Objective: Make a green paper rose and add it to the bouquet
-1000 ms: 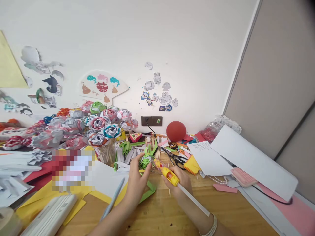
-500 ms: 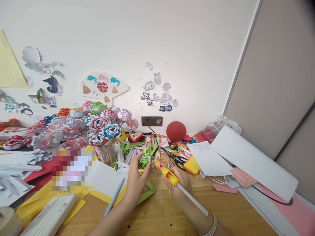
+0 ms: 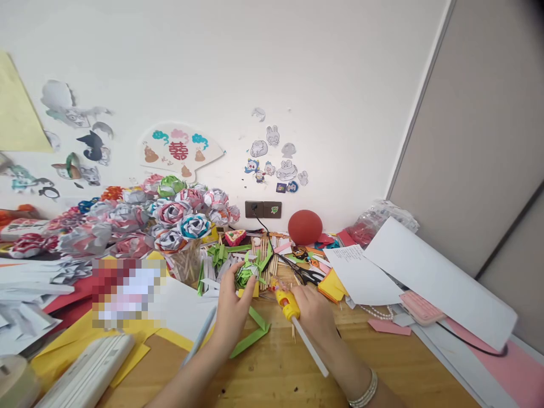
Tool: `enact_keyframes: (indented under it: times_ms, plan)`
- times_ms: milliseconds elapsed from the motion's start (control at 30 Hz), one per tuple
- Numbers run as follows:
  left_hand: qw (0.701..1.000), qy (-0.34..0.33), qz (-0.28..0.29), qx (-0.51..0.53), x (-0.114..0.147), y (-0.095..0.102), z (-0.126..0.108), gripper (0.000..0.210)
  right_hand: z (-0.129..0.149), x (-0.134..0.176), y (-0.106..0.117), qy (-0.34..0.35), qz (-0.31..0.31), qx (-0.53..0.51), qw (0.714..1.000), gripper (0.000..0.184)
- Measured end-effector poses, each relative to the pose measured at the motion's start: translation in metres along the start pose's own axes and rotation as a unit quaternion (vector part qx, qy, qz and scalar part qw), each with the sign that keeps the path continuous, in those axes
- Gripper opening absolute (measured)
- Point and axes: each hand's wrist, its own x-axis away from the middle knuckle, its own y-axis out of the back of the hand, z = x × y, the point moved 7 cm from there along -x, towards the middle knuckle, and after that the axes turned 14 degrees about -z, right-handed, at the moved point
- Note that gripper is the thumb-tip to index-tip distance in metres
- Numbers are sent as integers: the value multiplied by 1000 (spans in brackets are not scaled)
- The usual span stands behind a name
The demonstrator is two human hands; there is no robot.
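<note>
White wall [image 3: 340, 85] backs a crowded wooden desk [image 3: 289, 379]. Clock positions are read from the green paper flower [image 3: 247, 275], which sits near the desk's middle. Left hand [image 3: 232, 309]: thumb and fingers curve around the flower, holding it. Right hand [image 3: 315, 314]: wrapped on a yellow glue gun [image 3: 287, 303] at four o'clock; whether a finger is squeezing cannot be told. Glue stick [image 3: 312, 348] projects rearward toward five o'clock. Folded green strip [image 3: 255, 337] lies at six, scissors [image 3: 312, 276] at three, red round object [image 3: 305, 227] at two. Judged good practice: steady the flower lightly, keep the left thumb clear of the presumably hot nozzle [image 3: 273, 280], and dispense sparingly.
</note>
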Motion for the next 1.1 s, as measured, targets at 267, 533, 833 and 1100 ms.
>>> enact_keyframes:
  times_ms: [267, 533, 833, 1100]
  plan:
    - [995, 25, 56, 76, 8, -10, -5, 35, -44, 13, -12, -123, 8, 80, 989, 33]
    - [980, 65, 151, 116, 25, -25, -14, 48, -40, 7, -10, -131, 14, -15, 991, 55]
    - [988, 20, 142, 59, 23, -24, -9, 45, 15, -6, 7, -25, 2, -192, 981, 64]
    - [985, -99, 139, 7, 27, -25, -15, 41, 25, -13, 21, 76, -38, -74, 994, 42]
